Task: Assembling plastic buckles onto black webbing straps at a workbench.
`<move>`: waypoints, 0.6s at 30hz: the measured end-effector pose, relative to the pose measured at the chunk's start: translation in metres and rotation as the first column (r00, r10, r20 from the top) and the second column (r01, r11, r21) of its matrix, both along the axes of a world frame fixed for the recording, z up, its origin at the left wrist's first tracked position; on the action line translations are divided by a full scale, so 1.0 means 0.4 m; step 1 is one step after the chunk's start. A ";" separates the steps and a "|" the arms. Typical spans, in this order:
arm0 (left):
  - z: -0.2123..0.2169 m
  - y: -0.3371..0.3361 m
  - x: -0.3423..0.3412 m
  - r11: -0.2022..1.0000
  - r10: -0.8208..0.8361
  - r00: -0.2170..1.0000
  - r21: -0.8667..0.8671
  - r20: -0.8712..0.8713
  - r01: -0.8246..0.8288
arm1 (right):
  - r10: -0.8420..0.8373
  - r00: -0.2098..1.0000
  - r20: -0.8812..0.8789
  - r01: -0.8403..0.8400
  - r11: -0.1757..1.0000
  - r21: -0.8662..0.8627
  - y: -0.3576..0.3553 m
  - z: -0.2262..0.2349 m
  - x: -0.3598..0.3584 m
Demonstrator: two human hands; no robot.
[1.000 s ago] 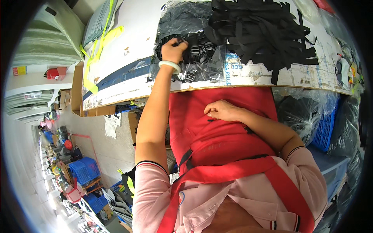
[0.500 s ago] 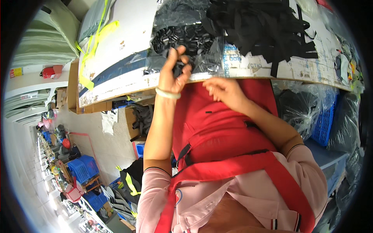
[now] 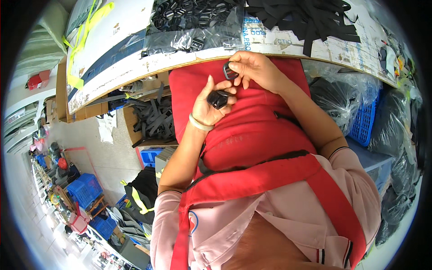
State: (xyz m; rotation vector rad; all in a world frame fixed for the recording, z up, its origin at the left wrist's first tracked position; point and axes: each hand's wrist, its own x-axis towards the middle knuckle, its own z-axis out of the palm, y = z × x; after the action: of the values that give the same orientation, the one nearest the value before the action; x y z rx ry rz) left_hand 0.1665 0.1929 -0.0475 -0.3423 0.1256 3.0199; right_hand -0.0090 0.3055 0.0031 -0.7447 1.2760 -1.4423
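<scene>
A small clutch of black plastic buckles (image 3: pixel 218 98) is cupped in the left hand (image 3: pixel 210 105), fingers curled around them, just below the table edge (image 3: pixel 135 74) and over the red apron (image 3: pixel 252 130). A single black buckle (image 3: pixel 228 70) is pinched between thumb and fingertips of the right hand (image 3: pixel 256 69), right at that edge. Beyond the edge, a clear bag of buckles (image 3: pixel 193 22) and loose black straps (image 3: pixel 306 15) are seen on the tabletop.

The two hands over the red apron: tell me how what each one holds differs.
The left hand cups a small bunch of black buckles in its palm; the right hand pinches a single black buckle between its fingertips. The left hand sits lower, wearing a pale bracelet; the right is nearer the table edge, wrist bare. Both hold black plastic buckles over the red apron.
</scene>
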 end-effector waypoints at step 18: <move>0.099 0.071 -0.042 -0.202 0.264 0.950 -0.973 -0.167 -0.115 | 0.052 0.825 0.563 -0.139 0.984 0.113 0.089 -0.075 0.037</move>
State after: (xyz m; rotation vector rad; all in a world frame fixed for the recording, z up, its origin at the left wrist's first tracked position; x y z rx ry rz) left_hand 0.1498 0.2215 -0.0079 -0.5916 2.7538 2.1546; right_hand 0.0057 0.3412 -0.0271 -0.2422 0.8589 -1.3298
